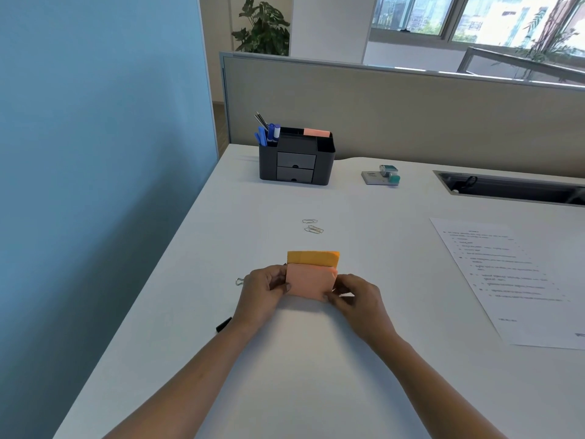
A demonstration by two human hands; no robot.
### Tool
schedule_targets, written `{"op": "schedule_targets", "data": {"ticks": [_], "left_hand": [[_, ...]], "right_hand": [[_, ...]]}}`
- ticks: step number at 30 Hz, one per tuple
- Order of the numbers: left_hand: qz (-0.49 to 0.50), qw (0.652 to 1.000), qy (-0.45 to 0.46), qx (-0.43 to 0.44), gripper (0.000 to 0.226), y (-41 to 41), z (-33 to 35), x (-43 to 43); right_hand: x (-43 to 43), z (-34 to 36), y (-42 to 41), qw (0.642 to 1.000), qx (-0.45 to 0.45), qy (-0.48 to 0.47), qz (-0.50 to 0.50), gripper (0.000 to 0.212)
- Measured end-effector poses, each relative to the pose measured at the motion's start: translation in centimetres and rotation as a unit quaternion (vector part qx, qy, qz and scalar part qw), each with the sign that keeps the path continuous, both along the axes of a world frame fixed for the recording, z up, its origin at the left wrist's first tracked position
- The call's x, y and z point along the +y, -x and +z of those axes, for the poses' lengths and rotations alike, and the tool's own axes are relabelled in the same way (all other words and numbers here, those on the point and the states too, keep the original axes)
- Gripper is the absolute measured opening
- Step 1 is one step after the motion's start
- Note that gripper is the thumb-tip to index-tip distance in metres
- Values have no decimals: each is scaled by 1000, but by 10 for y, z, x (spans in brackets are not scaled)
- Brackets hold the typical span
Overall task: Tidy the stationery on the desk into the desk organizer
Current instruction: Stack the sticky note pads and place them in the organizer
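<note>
Left hand (262,293), right hand (357,296) fingers (331,296) pinch pink pad (310,284).

Both bare arms reach forward and point in toward each other. The left hand (262,294) pinches the left edge of the pink note pad (309,285) with curled fingers. The right hand (359,299) pinches its right edge, fingers bent the same way.

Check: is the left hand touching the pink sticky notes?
Touching. The head view shows the left hand pinching the pink sticky notes at their left edge; the right hand pinches the opposite edge.
</note>
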State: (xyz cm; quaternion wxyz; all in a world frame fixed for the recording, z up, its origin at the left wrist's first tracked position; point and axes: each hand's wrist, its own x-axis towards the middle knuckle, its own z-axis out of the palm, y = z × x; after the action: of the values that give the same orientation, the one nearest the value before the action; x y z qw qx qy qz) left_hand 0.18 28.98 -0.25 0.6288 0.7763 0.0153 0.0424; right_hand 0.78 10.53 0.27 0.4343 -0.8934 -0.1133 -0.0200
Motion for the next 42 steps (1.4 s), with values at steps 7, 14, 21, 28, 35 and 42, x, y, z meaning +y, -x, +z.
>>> {"op": "schedule_targets", "data": {"ticks": [7,14,21,28,35,42], "left_hand": [[-5,999,-30,-9,27,-1,-2,1],[11,998,-52,-22,26,0,-6,2],[40,998,-52,-25,23,-2,-9,0],[51,998,-41,-22,23,0,-9,-3],[55,997,-52,-22,23,0,-7,-2],[68,995,-63,-36,25,-6,4,-1]], "right_hand": [[4,-1,-3,999,-24,-1,-27,15],[6,1,3,998,-18,-46,-48,16],[6,-7,3,996,19,-74,-55,16],[8,-10,4,993,36,-86,-69,21],[11,5,3,995,21,-76,-68,17],[15,25,-5,987,4,-141,-75,18]]}}
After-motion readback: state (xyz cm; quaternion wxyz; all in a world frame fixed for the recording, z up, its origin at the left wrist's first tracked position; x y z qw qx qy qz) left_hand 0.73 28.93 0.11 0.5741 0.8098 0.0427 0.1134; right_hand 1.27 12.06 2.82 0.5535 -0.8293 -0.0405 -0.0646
